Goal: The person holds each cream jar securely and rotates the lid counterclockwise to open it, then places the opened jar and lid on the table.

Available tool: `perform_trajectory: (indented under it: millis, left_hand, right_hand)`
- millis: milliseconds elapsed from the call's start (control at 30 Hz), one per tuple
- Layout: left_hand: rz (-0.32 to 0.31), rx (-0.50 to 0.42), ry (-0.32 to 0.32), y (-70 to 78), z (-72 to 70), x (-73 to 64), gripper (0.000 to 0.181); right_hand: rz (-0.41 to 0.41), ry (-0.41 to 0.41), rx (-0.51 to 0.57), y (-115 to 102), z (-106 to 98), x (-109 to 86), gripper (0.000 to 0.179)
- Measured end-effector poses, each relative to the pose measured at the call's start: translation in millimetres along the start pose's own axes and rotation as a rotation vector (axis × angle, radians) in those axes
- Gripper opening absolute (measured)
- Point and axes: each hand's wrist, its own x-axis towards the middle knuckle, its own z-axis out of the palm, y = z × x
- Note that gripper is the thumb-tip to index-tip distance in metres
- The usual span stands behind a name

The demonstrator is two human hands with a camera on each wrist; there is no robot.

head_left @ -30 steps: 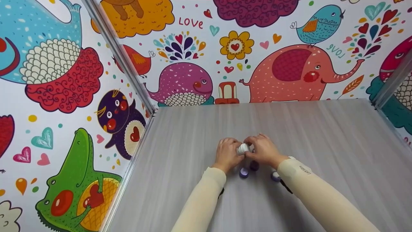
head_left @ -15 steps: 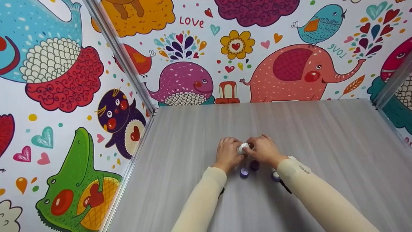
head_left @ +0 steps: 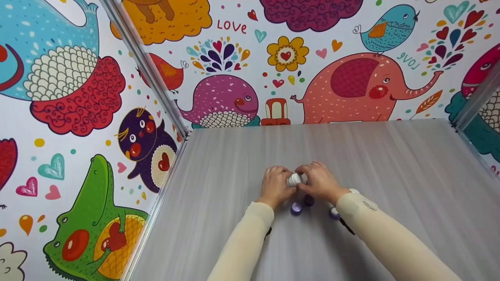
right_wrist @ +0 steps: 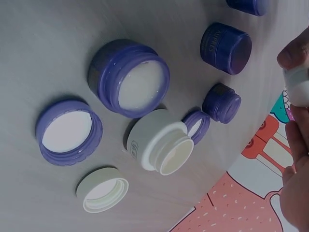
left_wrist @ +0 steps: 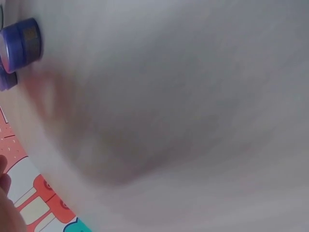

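Both hands meet over the middle of the table around a small white jar (head_left: 295, 180), its ridged side showing between them. My left hand (head_left: 276, 185) grips it from the left, and the fingers and thumb of my right hand (head_left: 319, 181) pinch it from the right. Fingers cover much of the jar. In the right wrist view a white part of the jar (right_wrist: 298, 87) shows between a thumb and fingers at the right edge. Closest to the hands lie two small purple jars, one paler-topped (head_left: 296, 208) and one darker (head_left: 308, 200).
Beneath the right forearm, in the right wrist view, are an open purple jar of white cream (right_wrist: 141, 86), a purple lid (right_wrist: 69, 157), an open white jar (right_wrist: 145, 137) and a white lid (right_wrist: 91, 182). A smaller purple lid (right_wrist: 205, 129) lies near them. Cartoon-printed walls (head_left: 218, 97) border the table.
The right fingers shift slightly around the white jar, which shows a smoother face half a second ago and its ridged side now. Arms and purple jars stay put.
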Motion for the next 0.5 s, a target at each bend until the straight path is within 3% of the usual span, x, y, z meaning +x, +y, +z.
perform_trajectory:
  millis: [500]
  left_hand:
    - [-0.007, 0.008, -0.035, 2.0, -4.2, 0.8, 0.036]
  right_hand:
    - [0.038, -0.026, 0.042, -0.1, -0.4, 0.6, 0.035]
